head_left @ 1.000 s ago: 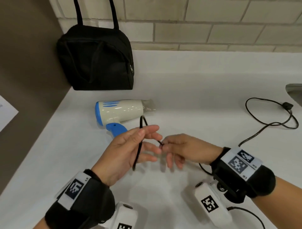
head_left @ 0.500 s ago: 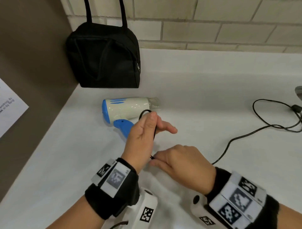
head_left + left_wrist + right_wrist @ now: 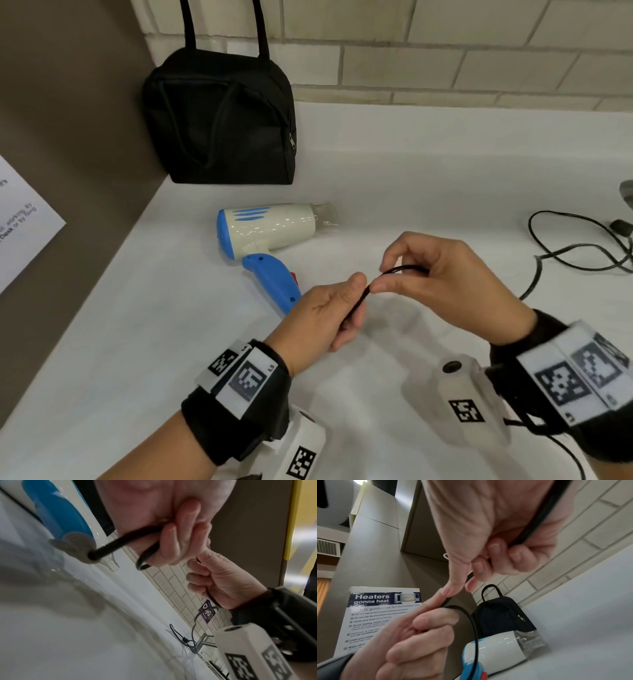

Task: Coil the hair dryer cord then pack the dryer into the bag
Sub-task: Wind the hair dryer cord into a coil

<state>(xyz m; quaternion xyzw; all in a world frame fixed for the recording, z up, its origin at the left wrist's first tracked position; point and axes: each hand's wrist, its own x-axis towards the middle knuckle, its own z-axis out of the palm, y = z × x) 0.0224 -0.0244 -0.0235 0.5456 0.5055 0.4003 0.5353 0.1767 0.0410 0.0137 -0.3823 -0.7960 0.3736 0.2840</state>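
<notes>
A white and blue hair dryer (image 3: pixel 270 230) lies on its side on the white counter (image 3: pixel 411 178), nozzle pointing right. Its black cord (image 3: pixel 394 272) runs from the blue handle (image 3: pixel 58 513) into my hands just in front of it. My left hand (image 3: pixel 329 315) grips a loop of cord in curled fingers (image 3: pixel 171 543). My right hand (image 3: pixel 442 284) pinches the cord beside the left thumb, with the cord passing through its palm (image 3: pixel 537 517). The rest of the cord (image 3: pixel 565 246) trails right to the plug (image 3: pixel 620 226). A black zipped bag (image 3: pixel 222 120) stands behind the dryer.
A brown side panel (image 3: pixel 68 137) with a paper notice (image 3: pixel 20 226) borders the counter on the left. A tiled wall (image 3: pixel 445 51) runs along the back. Part of a sink (image 3: pixel 627 195) shows at the far right edge.
The right hand has risen from beneath the left wrist to the right of the left hand, drawing cord with it. The left hand has dropped lower and nearer, still gripping the cord loop.
</notes>
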